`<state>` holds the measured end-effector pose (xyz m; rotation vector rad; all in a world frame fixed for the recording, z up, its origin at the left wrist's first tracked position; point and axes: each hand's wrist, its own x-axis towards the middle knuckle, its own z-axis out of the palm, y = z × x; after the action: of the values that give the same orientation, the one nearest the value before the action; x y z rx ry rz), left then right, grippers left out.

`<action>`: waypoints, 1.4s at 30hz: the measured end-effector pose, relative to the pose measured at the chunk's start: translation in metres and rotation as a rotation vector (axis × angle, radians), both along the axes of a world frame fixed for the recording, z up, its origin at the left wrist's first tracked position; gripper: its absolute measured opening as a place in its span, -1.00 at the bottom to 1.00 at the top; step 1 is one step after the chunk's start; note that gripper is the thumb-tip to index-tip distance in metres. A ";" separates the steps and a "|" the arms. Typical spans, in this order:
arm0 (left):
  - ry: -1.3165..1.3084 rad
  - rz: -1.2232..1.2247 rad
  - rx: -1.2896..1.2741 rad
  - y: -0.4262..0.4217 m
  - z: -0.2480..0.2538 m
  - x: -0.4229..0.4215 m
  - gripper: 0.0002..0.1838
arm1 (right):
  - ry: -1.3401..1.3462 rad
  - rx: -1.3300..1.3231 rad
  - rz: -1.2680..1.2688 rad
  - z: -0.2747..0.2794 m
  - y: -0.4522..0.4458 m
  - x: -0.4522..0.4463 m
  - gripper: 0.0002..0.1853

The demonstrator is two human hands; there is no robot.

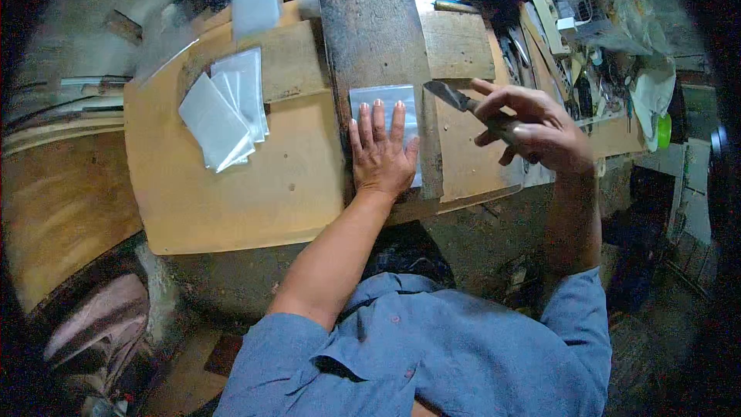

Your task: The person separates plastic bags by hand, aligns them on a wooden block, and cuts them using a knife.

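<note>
My left hand [380, 150] lies flat, fingers a little spread, on a clear plastic bag [409, 102] that rests on a dark, worn wooden board [370, 23]. Part of the bag is hidden under the palm. To the right, my right hand [540, 125] is raised above the table with its fingers closed round the handle of a knife [448, 96]. The knife's dark blade points up and left, toward the bag but apart from it. Left of the board is a fanned stack of similar plastic bags [220, 112].
Another pile of plastic bags [255, 4] lies at the back left of the wooden table [193, 216]. Thin wooden pieces [461, 45] flank the board. Tools, a white power strip [546, 15] and crumpled plastic [637, 15] crowd the right side.
</note>
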<state>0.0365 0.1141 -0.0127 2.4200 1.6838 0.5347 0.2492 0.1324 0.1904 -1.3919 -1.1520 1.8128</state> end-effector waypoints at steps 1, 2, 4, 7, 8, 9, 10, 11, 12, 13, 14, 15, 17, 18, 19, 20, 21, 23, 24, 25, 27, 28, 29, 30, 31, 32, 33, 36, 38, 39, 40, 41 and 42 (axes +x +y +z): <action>-0.004 -0.002 0.008 0.000 0.000 0.000 -0.34 | 0.050 0.062 -0.024 -0.004 0.000 0.001 -0.35; -0.004 -0.002 0.009 0.000 0.000 0.000 -0.34 | 0.051 0.064 -0.024 -0.008 0.004 0.003 -0.35; 0.022 0.002 0.002 0.000 0.000 0.000 -0.34 | 0.026 0.289 -0.038 -0.011 0.013 0.003 -0.58; 0.030 0.008 0.014 0.000 0.001 0.001 -0.34 | -0.279 0.508 -0.199 -0.027 0.024 -0.008 -0.68; 0.032 0.007 0.015 -0.001 0.001 0.001 -0.34 | -0.395 0.677 -0.277 -0.033 0.027 -0.011 -0.71; 0.034 0.007 0.007 0.000 0.001 0.001 -0.35 | -0.368 0.683 -0.291 -0.031 0.028 -0.017 -0.71; 0.037 0.007 -0.002 0.000 0.002 0.001 -0.35 | -0.366 0.683 -0.292 -0.036 0.032 -0.025 -0.71; 0.041 0.006 -0.003 0.000 0.001 0.001 -0.35 | -0.136 0.739 -0.419 -0.046 0.038 -0.034 -0.71; 0.047 0.011 -0.003 0.000 0.001 0.002 -0.35 | 0.096 0.786 -0.545 -0.059 0.043 -0.040 -0.71; 0.053 0.015 -0.005 0.000 0.001 0.002 -0.35 | 0.196 0.787 -0.561 -0.072 0.047 -0.043 -0.69; 0.054 0.013 -0.006 0.000 0.001 0.002 -0.35 | 0.196 0.786 -0.563 -0.080 0.047 -0.044 -0.69; 0.057 0.012 0.004 0.000 0.001 0.002 -0.34 | 0.283 0.801 -0.599 -0.083 0.049 -0.048 -0.68; 0.062 0.012 0.011 0.000 0.000 0.002 -0.34 | 0.514 0.853 -0.597 -0.091 0.051 -0.050 -0.55; 0.060 0.008 -0.019 0.001 0.003 0.002 -0.33 | 0.515 0.849 -0.597 -0.089 0.050 -0.055 -0.55; 0.057 0.005 -0.050 0.001 0.005 0.001 -0.33 | 0.604 0.816 -0.638 -0.086 0.046 -0.060 -0.38; 0.058 0.006 -0.053 0.001 0.005 0.001 -0.33 | 0.693 0.783 -0.678 -0.081 0.043 -0.065 -0.19; 0.055 0.006 -0.038 0.001 0.004 0.002 -0.32 | 0.697 0.820 -0.560 -0.077 0.038 -0.062 -0.12; 0.052 0.010 -0.031 0.001 0.002 0.001 -0.31 | 0.726 0.763 -0.590 -0.060 0.024 -0.080 -0.13; 0.036 0.002 -0.030 0.000 0.001 0.001 -0.31 | 0.697 0.729 -0.609 -0.060 0.020 -0.087 -0.14; 0.020 -0.007 -0.026 0.001 0.001 0.001 -0.32 | 0.668 0.695 -0.627 -0.060 0.016 -0.095 -0.16; 0.027 -0.011 -0.020 0.001 0.000 0.000 -0.33 | 0.580 0.669 -0.570 -0.061 0.014 -0.105 -0.19; 0.034 -0.017 -0.013 0.001 -0.001 -0.001 -0.33 | 0.521 0.675 -0.496 -0.063 0.016 -0.107 -0.20; 0.034 -0.012 -0.016 0.001 -0.002 -0.001 -0.33 | 0.521 0.690 -0.436 -0.065 0.018 -0.104 -0.22; 0.032 -0.020 -0.035 0.001 0.000 -0.002 -0.34 | 0.523 0.684 -0.432 -0.064 0.017 -0.107 -0.22; 0.031 -0.028 -0.055 0.001 0.002 -0.003 -0.35 | 0.541 0.717 -0.478 -0.061 0.015 -0.112 -0.23; 0.034 -0.025 -0.059 0.001 0.002 -0.003 -0.35 | 0.540 0.730 -0.500 -0.064 0.016 -0.113 -0.24; 0.046 -0.030 -0.074 0.001 0.001 -0.003 -0.35 | 0.539 0.743 -0.522 -0.068 0.017 -0.115 -0.25; 0.034 -0.037 -0.102 0.000 0.004 -0.003 -0.36 | 0.435 0.756 -0.440 -0.081 0.028 -0.114 -0.27; 0.012 -0.037 -0.116 0.002 0.008 -0.003 -0.36 | 0.433 0.774 -0.421 -0.089 0.027 -0.114 -0.26; 0.041 -0.039 -0.141 0.003 0.009 -0.003 -0.37 | 0.415 0.818 -0.373 -0.091 0.028 -0.114 -0.24; 0.071 -0.039 -0.167 0.003 0.009 -0.002 -0.37 | 0.397 0.859 -0.325 -0.091 0.029 -0.114 -0.23; 0.071 -0.040 -0.166 0.003 0.009 -0.002 -0.37 | 0.317 0.872 -0.397 -0.091 0.028 -0.118 -0.19; 0.069 -0.045 -0.174 0.003 0.008 -0.003 -0.37 | 0.234 0.878 -0.468 -0.088 0.029 -0.124 -0.14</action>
<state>0.0340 0.1173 -0.0046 2.3702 1.6232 0.2890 0.1249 0.1613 0.1022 -0.7990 -1.1545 0.9125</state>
